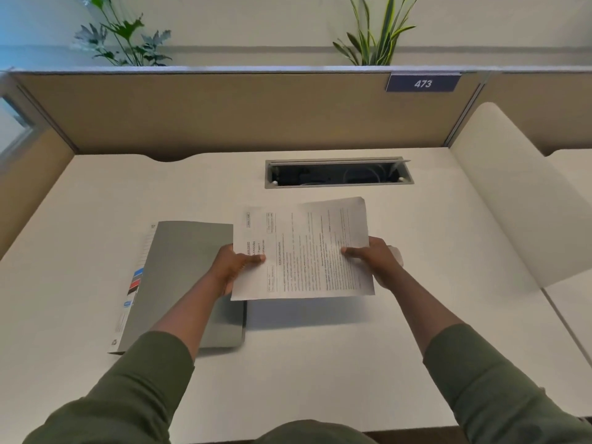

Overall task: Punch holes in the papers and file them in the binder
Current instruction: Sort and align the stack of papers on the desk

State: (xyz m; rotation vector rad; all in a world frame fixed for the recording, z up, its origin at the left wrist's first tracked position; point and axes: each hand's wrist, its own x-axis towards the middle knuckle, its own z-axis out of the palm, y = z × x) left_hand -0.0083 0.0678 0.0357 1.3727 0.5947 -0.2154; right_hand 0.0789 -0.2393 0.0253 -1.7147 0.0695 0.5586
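Head view: the left hand (232, 265) and right hand (373, 259) each pinch a side edge of the printed papers (304, 251), held above the white tabletop (416, 267). The closed grey binder (189, 277) lies just left, partly under them.

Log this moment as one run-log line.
left hand: grips printed white paper sheets | right hand: grips same | sheets: above white desk | grey binder: closed, flat, left
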